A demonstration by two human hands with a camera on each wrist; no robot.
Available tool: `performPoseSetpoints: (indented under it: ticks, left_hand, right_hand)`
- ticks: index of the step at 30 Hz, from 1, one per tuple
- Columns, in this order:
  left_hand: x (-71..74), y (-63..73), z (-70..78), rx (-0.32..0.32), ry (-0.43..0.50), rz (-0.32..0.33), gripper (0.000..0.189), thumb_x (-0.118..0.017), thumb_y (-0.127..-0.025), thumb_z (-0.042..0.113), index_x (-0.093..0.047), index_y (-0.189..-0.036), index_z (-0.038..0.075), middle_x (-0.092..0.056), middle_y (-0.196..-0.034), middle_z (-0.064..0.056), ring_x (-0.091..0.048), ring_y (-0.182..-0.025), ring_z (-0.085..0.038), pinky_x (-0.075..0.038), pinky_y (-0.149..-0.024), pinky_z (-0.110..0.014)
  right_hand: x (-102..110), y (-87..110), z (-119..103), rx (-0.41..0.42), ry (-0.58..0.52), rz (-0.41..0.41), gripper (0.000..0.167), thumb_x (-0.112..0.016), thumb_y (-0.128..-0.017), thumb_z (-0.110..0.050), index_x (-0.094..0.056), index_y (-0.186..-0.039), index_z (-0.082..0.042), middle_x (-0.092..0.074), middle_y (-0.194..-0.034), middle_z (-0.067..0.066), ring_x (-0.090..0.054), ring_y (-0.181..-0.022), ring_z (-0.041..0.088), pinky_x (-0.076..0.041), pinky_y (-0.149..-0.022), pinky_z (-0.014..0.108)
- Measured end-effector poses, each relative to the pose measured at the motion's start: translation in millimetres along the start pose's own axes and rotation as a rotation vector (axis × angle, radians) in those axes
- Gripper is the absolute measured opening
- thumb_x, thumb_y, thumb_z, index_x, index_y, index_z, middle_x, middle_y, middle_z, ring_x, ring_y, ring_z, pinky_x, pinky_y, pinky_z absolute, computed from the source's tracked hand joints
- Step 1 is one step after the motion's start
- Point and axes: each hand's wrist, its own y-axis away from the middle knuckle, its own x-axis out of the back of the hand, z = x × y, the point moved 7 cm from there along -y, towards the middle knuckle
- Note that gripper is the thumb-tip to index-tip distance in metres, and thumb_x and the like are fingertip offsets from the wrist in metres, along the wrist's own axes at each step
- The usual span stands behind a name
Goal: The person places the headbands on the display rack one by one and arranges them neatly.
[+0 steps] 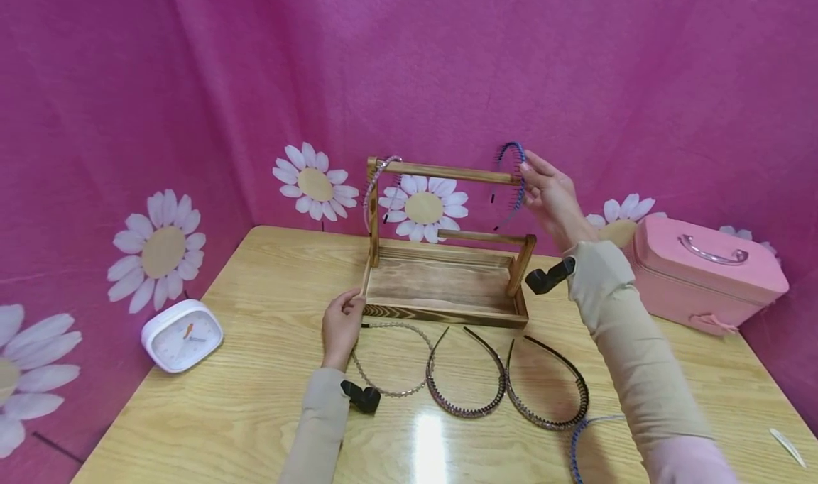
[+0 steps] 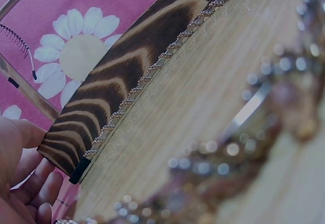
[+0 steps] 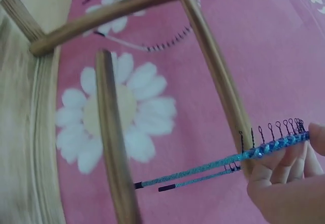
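My right hand (image 1: 551, 194) pinches a blue toothed headband (image 1: 513, 145) at the free right end of the upper bar of a wooden rack (image 1: 441, 315). In the right wrist view, this headband (image 3: 277, 145) loops round the bar end, its two tips pointing away from the hand. My left hand (image 1: 341, 329) grips the rack's front left corner between thumb and fingers, as the left wrist view shows. A pale twisted headband (image 1: 386, 162) hangs at the upper bar's left end. The lower bar (image 1: 482, 236) carries no headband.
In front of the rack lie a clear beaded headband (image 1: 399, 394), two dark toothed headbands (image 1: 469, 411) and another blue headband (image 1: 575, 448), partly beyond the frame. A white clock (image 1: 183, 336) stands left, a pink case (image 1: 709, 271) right. A pink daisy-print cloth (image 1: 447, 65) hangs behind.
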Motion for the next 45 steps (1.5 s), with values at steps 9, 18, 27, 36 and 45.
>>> performPoseSetpoints:
  ticks: [9, 18, 27, 36, 45]
  left_hand:
    - [-0.8, 0.3, 3.7, -0.017, 0.0, 0.004, 0.028, -0.063, -0.092, 0.019, -0.072, -0.114, 0.006, -0.068, -0.096, -0.012, -0.06, -0.085, -0.02, -0.043, -0.074, -0.027]
    - [3.1, -1.6, 2.4, -0.024, -0.018, 0.025, 0.026, -0.064, -0.091, 0.018, -0.072, -0.113, 0.005, -0.068, -0.093, -0.011, -0.056, -0.078, -0.011, -0.042, -0.072, -0.025]
    - [3.3, -2.2, 1.5, -0.016, -0.002, 0.021, 0.027, -0.064, -0.091, 0.018, -0.072, -0.113, 0.005, -0.067, -0.09, -0.009, -0.053, -0.075, -0.007, -0.041, -0.072, -0.025]
    - [0.2, -1.3, 0.2, -0.006, -0.001, 0.018, 0.027, -0.064, -0.091, 0.019, -0.072, -0.113, 0.005, -0.067, -0.094, -0.011, -0.057, -0.078, -0.011, -0.042, -0.071, -0.025]
    - [2.0, 0.2, 1.9, -0.015, 0.014, 0.027, 0.025, -0.065, -0.089, 0.016, -0.073, -0.111, 0.005, -0.068, -0.09, -0.01, -0.053, -0.072, -0.004, -0.042, -0.07, -0.024]
  right_hand:
    - [-35, -10.1, 33, 0.043, 0.043, 0.02, 0.055, -0.05, -0.098, -0.003, -0.035, -0.151, -0.007, -0.062, -0.08, -0.006, -0.05, -0.07, 0.005, -0.038, -0.062, 0.017]
    - [-79, -16.0, 70, 0.001, 0.15, -0.008, 0.05, -0.05, -0.1, -0.007, -0.041, -0.149, -0.011, -0.055, -0.095, -0.006, -0.049, -0.081, 0.005, -0.041, -0.073, 0.019]
    - [-106, -20.1, 102, -0.041, 0.195, -0.035, 0.047, -0.048, -0.101, -0.007, -0.043, -0.147, -0.009, -0.047, -0.098, -0.004, -0.049, -0.09, 0.008, -0.04, -0.081, 0.024]
    - [-116, -24.5, 114, -0.057, 0.191, -0.039, 0.046, -0.051, -0.1, -0.008, -0.046, -0.146, -0.013, -0.053, -0.1, -0.003, -0.05, -0.098, 0.014, -0.041, -0.08, 0.024]
    - [-128, -23.6, 124, -0.076, 0.171, -0.069, 0.047, -0.051, -0.1, -0.009, -0.046, -0.146, -0.014, -0.054, -0.097, -0.003, -0.053, -0.086, 0.009, -0.042, -0.074, 0.022]
